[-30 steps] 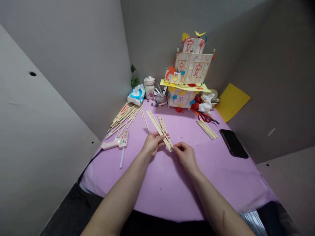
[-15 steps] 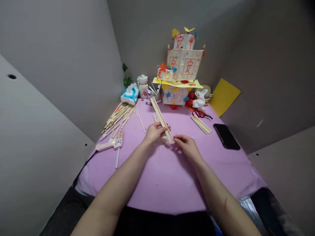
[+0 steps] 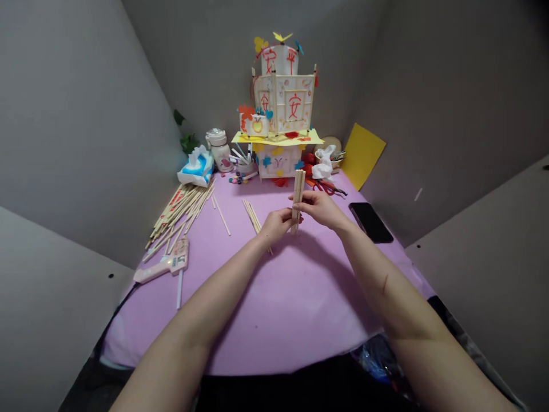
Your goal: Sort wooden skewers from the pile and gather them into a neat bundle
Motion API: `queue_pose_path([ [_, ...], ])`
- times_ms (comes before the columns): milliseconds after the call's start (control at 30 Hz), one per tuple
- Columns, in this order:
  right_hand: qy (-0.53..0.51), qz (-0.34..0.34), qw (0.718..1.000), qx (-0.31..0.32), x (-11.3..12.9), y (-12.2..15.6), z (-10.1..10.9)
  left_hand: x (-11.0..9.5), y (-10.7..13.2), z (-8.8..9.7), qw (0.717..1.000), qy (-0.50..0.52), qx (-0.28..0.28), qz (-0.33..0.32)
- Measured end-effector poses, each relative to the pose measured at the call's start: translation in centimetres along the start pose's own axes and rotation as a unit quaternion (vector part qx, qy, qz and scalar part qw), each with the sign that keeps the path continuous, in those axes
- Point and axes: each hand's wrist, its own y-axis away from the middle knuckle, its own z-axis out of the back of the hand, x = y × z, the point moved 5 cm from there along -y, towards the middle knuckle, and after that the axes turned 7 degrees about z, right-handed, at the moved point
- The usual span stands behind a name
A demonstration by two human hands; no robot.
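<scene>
A small bundle of thin wooden sticks [image 3: 299, 184] stands nearly upright above the table. My left hand [image 3: 277, 224] is closed around its lower part. Higher up, the fingers of my right hand [image 3: 319, 207] pinch the same bundle from the right side. The bottom ends of the sticks are close to the cloth; whether they touch it I cannot tell. Several loose sticks [image 3: 251, 213] lie on the cloth just left of the bundle, partly hidden by my left hand.
On the purple tablecloth [image 3: 257, 309] lie a pink glue gun [image 3: 165, 267], a heap of sticks [image 3: 182, 207] and a phone [image 3: 370, 222]. Behind stand a decorated paper lantern house [image 3: 294, 109], a jar [image 3: 218, 150], a tissue pack [image 3: 196, 167] and red-handled scissors [image 3: 319, 185].
The bundle has swung from slanting to nearly upright. My right hand has moved up from its lower end and now grips it. The whole view has shifted to the right.
</scene>
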Motion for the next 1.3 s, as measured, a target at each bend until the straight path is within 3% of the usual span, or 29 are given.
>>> queue_pose_path([
  [200, 0.022, -0.01, 0.999, 0.03, -0.6, -0.1, -0.4, 0.5, -0.3, 0.1, 1.0, 0.022, 0.021, 0.008],
  [533, 0.023, 0.014, 0.998, 0.063, -0.6, -0.3, 0.1, -0.3, 0.1, -0.2, 0.998, -0.027, 0.051, 0.018],
  [700, 0.02, 0.006, 0.998, 0.061, -0.5, -0.4, 0.0, -0.7, 0.1, 0.1, 0.996, -0.075, 0.036, -0.014],
  [1000, -0.032, -0.015, 0.997, 0.066, -0.9, -0.2, -0.8, -0.3, 0.2, -0.1, 0.999, -0.021, 0.032, 0.005],
  [1167, -0.028, 0.005, 0.998, 0.06, -0.4, -0.1, -0.7, -0.8, -0.1, -0.4, 1.0, -0.008, -0.006, 0.003],
  [1300, 0.011, 0.001, 0.998, 0.056, 0.0, 0.0, -0.3, -0.8, -0.1, -0.6, 1.0, -0.014, 0.003, 0.003],
])
